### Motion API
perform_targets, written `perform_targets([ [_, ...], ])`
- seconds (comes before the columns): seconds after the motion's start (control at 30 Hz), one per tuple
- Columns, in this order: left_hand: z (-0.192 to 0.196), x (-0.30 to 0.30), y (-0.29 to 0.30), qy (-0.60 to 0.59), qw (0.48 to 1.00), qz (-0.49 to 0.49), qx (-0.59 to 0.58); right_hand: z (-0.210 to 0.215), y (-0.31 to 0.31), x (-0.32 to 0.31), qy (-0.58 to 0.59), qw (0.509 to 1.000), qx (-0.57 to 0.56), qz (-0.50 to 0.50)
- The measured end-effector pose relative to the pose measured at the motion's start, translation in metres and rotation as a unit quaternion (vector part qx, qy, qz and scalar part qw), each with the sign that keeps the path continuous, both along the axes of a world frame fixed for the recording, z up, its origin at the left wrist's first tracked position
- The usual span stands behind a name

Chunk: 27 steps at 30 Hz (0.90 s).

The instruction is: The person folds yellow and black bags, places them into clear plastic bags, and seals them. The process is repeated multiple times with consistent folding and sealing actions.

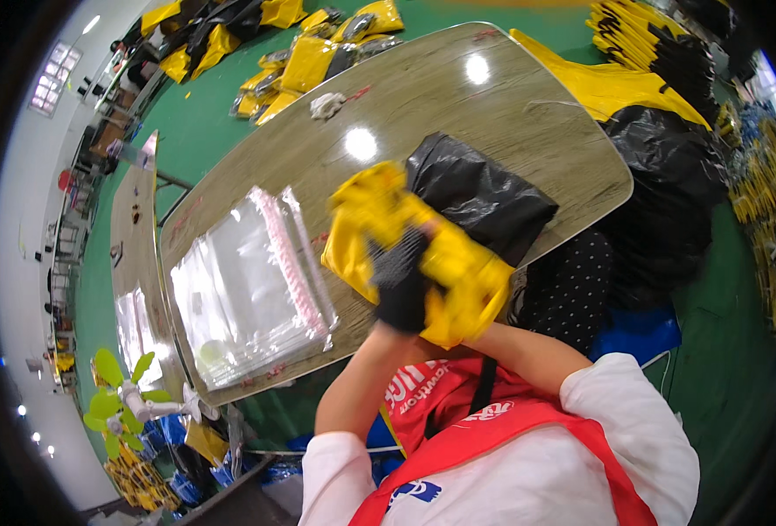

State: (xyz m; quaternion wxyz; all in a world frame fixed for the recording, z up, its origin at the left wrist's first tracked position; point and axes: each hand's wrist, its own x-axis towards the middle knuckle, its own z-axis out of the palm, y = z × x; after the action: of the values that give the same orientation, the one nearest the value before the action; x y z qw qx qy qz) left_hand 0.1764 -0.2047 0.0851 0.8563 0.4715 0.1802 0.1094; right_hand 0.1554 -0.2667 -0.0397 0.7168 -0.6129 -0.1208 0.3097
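Note:
My left hand (398,272), in a dark grey-and-black glove, closes on a bundle of bright yellow cloth-like material (467,294) in front of my chest, over the table's near edge. Motion smears the bundle and the gloved fingers, so its exact kind cannot be made out. My right forearm (533,355) reaches in from the right; its hand is hidden behind the yellow folds. Just beyond the bundle lies a black plastic bag (484,193). Left of my hands is a stack of clear plastic bags (239,280) with a pinkish edge.
The wood-patterned table (423,96) carries a small white crumpled thing (327,106). Yellow packets (309,63) lie on the green floor beyond. Yellow and black material (660,131) is heaped at the right. A green-bladed fan (125,399) stands at the lower left.

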Motion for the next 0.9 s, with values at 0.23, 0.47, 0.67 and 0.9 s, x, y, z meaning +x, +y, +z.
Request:
perform_targets([
  [0.23,-0.026,0.07,-0.045,-0.219,0.767,-0.176,0.577,-0.027,-0.036,0.002,0.312,0.909,0.259,-0.097],
  [0.47,-0.011,0.12,-0.03,-0.268,0.512,-0.211,0.789,-0.018,-0.045,-0.009,0.356,0.873,0.312,-0.117],
  [0.67,-0.01,0.121,-0.035,-0.221,0.488,-0.189,0.823,0.064,-0.129,-0.02,0.02,0.943,0.018,-0.331],
  [0.9,0.016,0.146,-0.03,-0.153,0.57,-0.397,0.703,0.106,-0.142,0.13,-0.56,0.758,-0.322,-0.091],
])
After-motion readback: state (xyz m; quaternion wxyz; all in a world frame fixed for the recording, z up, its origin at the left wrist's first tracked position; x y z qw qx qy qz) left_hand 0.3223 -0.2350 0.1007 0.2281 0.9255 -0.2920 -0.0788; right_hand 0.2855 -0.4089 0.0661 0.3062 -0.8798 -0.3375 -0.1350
